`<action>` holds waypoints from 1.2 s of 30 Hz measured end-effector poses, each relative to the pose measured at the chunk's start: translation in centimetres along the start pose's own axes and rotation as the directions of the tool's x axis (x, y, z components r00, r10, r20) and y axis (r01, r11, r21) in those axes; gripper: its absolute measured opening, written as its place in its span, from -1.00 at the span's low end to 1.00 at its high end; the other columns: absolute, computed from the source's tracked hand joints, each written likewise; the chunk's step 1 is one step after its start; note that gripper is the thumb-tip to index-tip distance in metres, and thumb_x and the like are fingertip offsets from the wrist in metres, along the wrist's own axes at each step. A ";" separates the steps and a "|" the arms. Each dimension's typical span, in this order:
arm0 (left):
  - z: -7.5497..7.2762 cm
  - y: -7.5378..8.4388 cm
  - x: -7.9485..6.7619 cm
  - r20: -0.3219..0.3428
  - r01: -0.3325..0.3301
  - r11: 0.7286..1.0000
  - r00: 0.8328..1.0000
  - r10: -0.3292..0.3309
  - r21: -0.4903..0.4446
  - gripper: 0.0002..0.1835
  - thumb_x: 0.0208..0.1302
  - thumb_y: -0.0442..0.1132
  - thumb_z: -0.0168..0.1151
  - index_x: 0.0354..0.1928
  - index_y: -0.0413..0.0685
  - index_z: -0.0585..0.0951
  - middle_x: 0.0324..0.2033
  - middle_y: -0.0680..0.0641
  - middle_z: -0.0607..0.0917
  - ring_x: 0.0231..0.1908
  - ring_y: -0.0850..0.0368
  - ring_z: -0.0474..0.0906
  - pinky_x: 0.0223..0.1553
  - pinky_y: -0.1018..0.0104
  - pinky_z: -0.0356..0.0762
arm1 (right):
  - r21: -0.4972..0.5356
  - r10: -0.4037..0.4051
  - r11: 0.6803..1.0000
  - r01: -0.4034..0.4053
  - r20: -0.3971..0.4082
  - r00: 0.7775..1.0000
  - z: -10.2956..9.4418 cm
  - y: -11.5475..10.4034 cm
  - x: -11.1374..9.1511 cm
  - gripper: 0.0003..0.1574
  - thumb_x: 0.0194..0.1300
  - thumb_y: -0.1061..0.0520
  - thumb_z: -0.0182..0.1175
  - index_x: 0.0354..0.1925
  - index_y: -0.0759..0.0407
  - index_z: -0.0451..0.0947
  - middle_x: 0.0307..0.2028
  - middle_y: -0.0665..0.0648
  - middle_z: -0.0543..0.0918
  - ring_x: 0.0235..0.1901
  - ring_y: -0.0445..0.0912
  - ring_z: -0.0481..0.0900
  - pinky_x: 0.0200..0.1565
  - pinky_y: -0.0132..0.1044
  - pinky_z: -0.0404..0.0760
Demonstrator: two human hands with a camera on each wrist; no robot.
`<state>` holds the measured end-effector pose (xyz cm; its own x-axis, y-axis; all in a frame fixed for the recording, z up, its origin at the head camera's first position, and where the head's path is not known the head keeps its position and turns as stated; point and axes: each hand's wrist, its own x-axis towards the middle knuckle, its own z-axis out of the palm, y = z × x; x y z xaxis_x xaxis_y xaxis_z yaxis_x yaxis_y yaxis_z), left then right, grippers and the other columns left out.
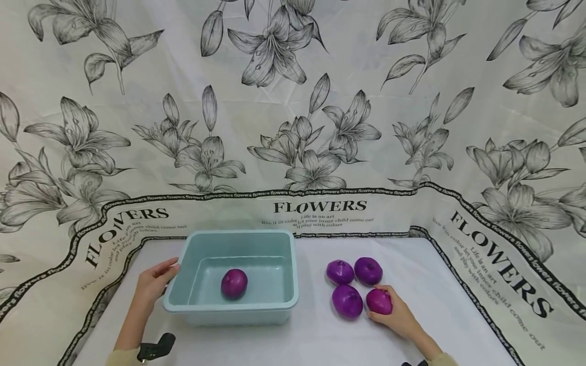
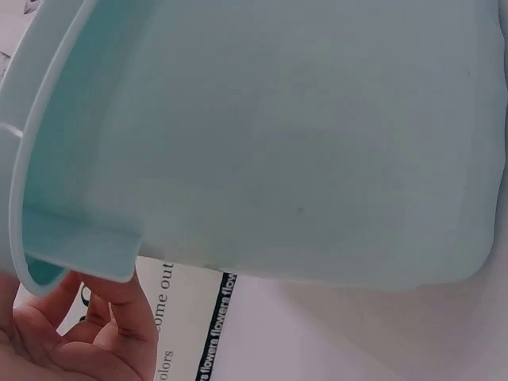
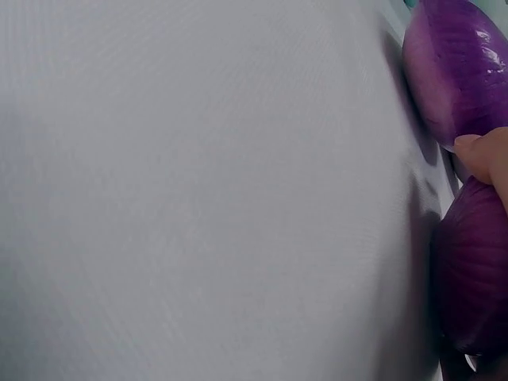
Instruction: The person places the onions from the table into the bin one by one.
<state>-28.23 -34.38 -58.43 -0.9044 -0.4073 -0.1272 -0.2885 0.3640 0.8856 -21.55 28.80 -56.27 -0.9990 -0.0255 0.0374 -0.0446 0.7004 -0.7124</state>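
A light blue plastic bin (image 1: 231, 317) stands on the left of the table with one red onion (image 1: 234, 283) inside. My left hand (image 1: 154, 282) holds the bin's left rim; in the left wrist view its fingers (image 2: 131, 321) curl beneath the rim near a corner. To the right of the bin, my right hand (image 1: 397, 314) grips a red onion (image 1: 379, 301) between thumb and fingers. Beside it lie three more purple onions: one at front left (image 1: 347, 302), one at back left (image 1: 340, 272), one behind (image 1: 368, 271). In the right wrist view the thumb (image 3: 486, 159) lies against the gripped onion.
A white cloth (image 1: 320, 340) covers the table. Behind and at both sides hangs a curtain (image 1: 320, 152) printed with grey lilies and lettering. Dark straps (image 1: 156, 347) sit at the wrists.
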 end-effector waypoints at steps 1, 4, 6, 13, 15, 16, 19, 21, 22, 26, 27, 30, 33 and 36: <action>0.0 -0.1 -0.1 -0.001 0.004 1.000 1.000 -0.004 -0.001 -0.25 -0.17 0.48 0.09 0.11 0.33 0.47 -0.06 0.02 0.53 -0.25 0.17 0.53 -0.36 0.34 0.54 | -0.004 -0.002 1.000 0.002 -0.001 1.000 0.1 0.0 -0.1 -0.06 -0.16 -0.11 0.42 0.16 -0.01 0.22 0.09 0.25 0.43 0.01 0.18 0.48 -0.11 0.02 0.53; 0.0 0.1 -0.3 -0.001 0.001 1.000 1.000 -0.001 -0.007 -0.26 -0.15 0.46 0.10 0.11 0.31 0.47 -0.06 0.02 0.53 -0.23 0.20 0.53 -0.34 0.34 0.56 | -0.021 -0.013 1.000 0.013 -0.010 1.000 0.2 -0.1 -0.1 -0.05 -0.18 -0.12 0.43 0.17 0.00 0.24 0.08 0.28 0.45 0.01 0.18 0.48 -0.11 0.02 0.53; 0.0 0.4 -0.5 -0.001 -0.007 1.000 1.000 0.007 -0.014 -0.26 -0.12 0.45 0.10 0.11 0.29 0.47 -0.05 0.00 0.53 -0.22 0.20 0.54 -0.32 0.33 0.57 | -0.036 -0.023 0.999 0.022 -0.022 1.000 0.3 -0.1 -0.1 -0.04 -0.20 -0.13 0.44 0.17 0.00 0.26 0.07 0.29 0.46 0.01 0.18 0.49 -0.11 0.02 0.53; 0.4 0.5 -0.3 -0.020 -0.017 1.000 1.000 0.017 -0.020 -0.29 -0.12 0.44 0.11 0.08 0.30 0.49 -0.06 0.01 0.55 -0.19 0.17 0.54 -0.31 0.31 0.58 | -0.047 -0.073 0.996 0.070 -0.070 0.995 0.2 -0.1 0.0 -0.01 -0.23 -0.10 0.46 0.18 0.05 0.28 0.08 0.32 0.45 0.00 0.21 0.49 -0.11 0.05 0.52; 0.5 0.2 0.0 -0.029 -0.017 1.000 0.999 0.017 -0.008 -0.31 -0.11 0.43 0.11 0.08 0.30 0.49 -0.07 0.01 0.55 -0.19 0.16 0.54 -0.32 0.30 0.58 | -0.048 -0.083 0.996 0.080 -0.076 0.994 0.2 -0.4 0.0 0.00 -0.22 -0.09 0.46 0.19 0.07 0.27 0.10 0.34 0.42 0.01 0.24 0.48 -0.10 0.07 0.52; 0.5 0.1 0.1 -0.033 -0.017 1.000 0.999 0.017 -0.004 -0.31 -0.11 0.43 0.11 0.08 0.30 0.49 -0.08 0.01 0.56 -0.18 0.15 0.54 -0.32 0.31 0.58 | -0.048 -0.088 0.995 0.084 -0.080 0.993 0.1 -0.5 0.0 0.00 -0.21 -0.09 0.46 0.19 0.08 0.26 0.10 0.35 0.41 0.01 0.25 0.47 -0.10 0.09 0.51; 0.4 -0.3 0.3 -0.039 -0.020 1.000 0.999 0.020 0.005 -0.31 -0.11 0.44 0.10 0.08 0.33 0.49 -0.09 0.01 0.56 -0.19 0.15 0.53 -0.34 0.32 0.57 | -0.050 -0.103 0.994 0.099 -0.094 0.990 0.0 -1.0 0.0 0.01 -0.21 -0.06 0.46 0.20 0.10 0.25 0.09 0.37 0.40 0.00 0.27 0.47 -0.10 0.11 0.51; 0.3 -0.4 0.2 -0.040 -0.020 1.000 0.999 0.020 0.007 -0.31 -0.14 0.45 0.10 0.07 0.35 0.49 -0.10 0.03 0.56 -0.20 0.16 0.54 -0.34 0.34 0.57 | -0.056 -0.124 0.991 0.118 -0.115 0.986 0.0 -1.3 -0.1 0.00 -0.21 -0.04 0.46 0.20 0.10 0.26 0.08 0.35 0.41 0.00 0.26 0.47 -0.10 0.12 0.50; 0.4 -0.4 0.2 -0.038 -0.020 1.000 0.999 0.021 0.007 -0.30 -0.14 0.46 0.10 0.07 0.34 0.49 -0.09 0.02 0.56 -0.20 0.16 0.54 -0.35 0.35 0.57 | -0.062 -0.139 0.989 0.132 -0.132 0.981 -0.1 -1.5 -0.1 0.00 -0.23 -0.02 0.48 0.19 0.10 0.27 0.06 0.33 0.42 -0.01 0.24 0.48 -0.11 0.12 0.51; 0.4 -0.2 -0.3 -0.032 -0.015 1.000 0.999 0.016 0.011 -0.31 -0.12 0.44 0.11 0.08 0.32 0.49 -0.09 0.02 0.55 -0.20 0.17 0.52 -0.35 0.35 0.57 | -0.114 -0.215 0.974 0.196 -0.185 0.959 -0.5 -2.5 0.2 -0.02 -0.27 0.01 0.50 0.16 0.07 0.31 0.03 0.25 0.45 -0.02 0.18 0.48 -0.13 0.10 0.51; 0.4 -0.1 -0.3 -0.034 -0.018 1.000 0.999 0.018 0.010 -0.31 -0.12 0.44 0.11 0.08 0.32 0.49 -0.09 0.02 0.56 -0.20 0.17 0.52 -0.35 0.34 0.57 | -0.127 -0.232 0.969 0.210 -0.193 0.953 -0.6 -2.9 0.4 -0.02 -0.27 0.01 0.50 0.15 0.07 0.31 0.02 0.23 0.46 -0.03 0.16 0.49 -0.14 0.10 0.51; 0.3 0.1 -0.3 -0.034 -0.031 0.999 0.999 0.031 0.007 -0.29 -0.10 0.44 0.09 0.10 0.29 0.48 -0.05 0.00 0.56 -0.18 0.16 0.52 -0.33 0.33 0.57 | -0.153 -0.272 0.958 0.244 -0.207 0.940 -1.0 -4.3 1.0 -0.02 -0.29 0.02 0.50 0.15 0.06 0.32 0.02 0.19 0.46 -0.03 0.13 0.48 -0.13 0.10 0.50; 0.2 -0.2 -0.1 -0.039 -0.020 1.000 0.999 0.020 -0.001 -0.29 -0.14 0.46 0.10 0.08 0.34 0.49 -0.06 0.03 0.56 -0.16 0.17 0.52 -0.32 0.33 0.58 | -0.150 -0.288 0.954 0.261 -0.198 0.937 -1.3 -5.7 1.3 -0.03 -0.27 0.03 0.50 0.15 0.05 0.32 0.02 0.17 0.45 -0.03 0.12 0.48 -0.13 0.10 0.51; 0.4 -0.3 0.2 -0.042 -0.013 1.000 0.999 0.013 0.006 -0.30 -0.13 0.46 0.09 0.08 0.35 0.48 -0.06 0.03 0.55 -0.15 0.15 0.52 -0.32 0.33 0.57 | -0.130 -0.292 0.954 0.271 -0.182 0.939 -1.5 -6.8 1.6 -0.04 -0.25 0.02 0.49 0.16 0.04 0.32 0.02 0.17 0.45 -0.03 0.13 0.48 -0.14 0.09 0.53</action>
<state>-28.45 -34.21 -58.88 -0.8942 -0.4371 -0.0972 -0.2789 0.3738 0.8846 -22.81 25.05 -50.30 -0.9236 -0.0986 0.3704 -0.3123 0.7539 -0.5780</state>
